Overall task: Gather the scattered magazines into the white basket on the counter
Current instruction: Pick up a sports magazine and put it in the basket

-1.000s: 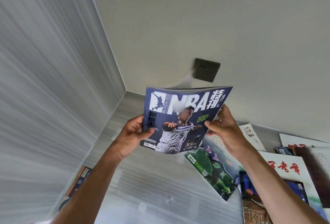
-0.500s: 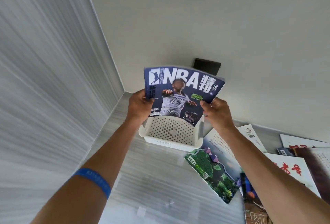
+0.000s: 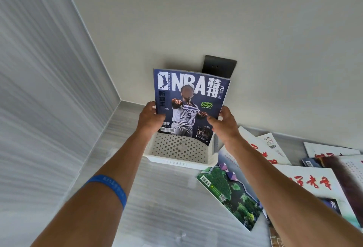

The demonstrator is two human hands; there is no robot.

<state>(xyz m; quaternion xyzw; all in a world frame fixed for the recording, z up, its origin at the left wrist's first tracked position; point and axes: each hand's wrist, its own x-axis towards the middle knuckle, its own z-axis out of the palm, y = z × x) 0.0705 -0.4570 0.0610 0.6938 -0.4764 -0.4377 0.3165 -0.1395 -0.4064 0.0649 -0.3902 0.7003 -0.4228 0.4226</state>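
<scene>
A blue NBA magazine (image 3: 188, 99) stands nearly upright, its lower edge dipping inside the white perforated basket (image 3: 182, 160) near the counter's back corner. My left hand (image 3: 150, 118) grips the magazine's left edge and my right hand (image 3: 224, 124) grips its right edge. A green-covered magazine (image 3: 229, 195) lies flat just right of the basket. More magazines with red characters (image 3: 310, 183) are spread further right; my right forearm hides part of them.
The grey counter (image 3: 157, 207) meets a striped wall on the left and a plain wall behind. A dark wall socket (image 3: 220, 65) sits above the basket. White and dark magazines (image 3: 334, 154) overlap at the far right.
Both hands carried the NBA magazine forward and tipped it upright. Its bottom edge now sits in the basket, which was hidden behind it a second ago.
</scene>
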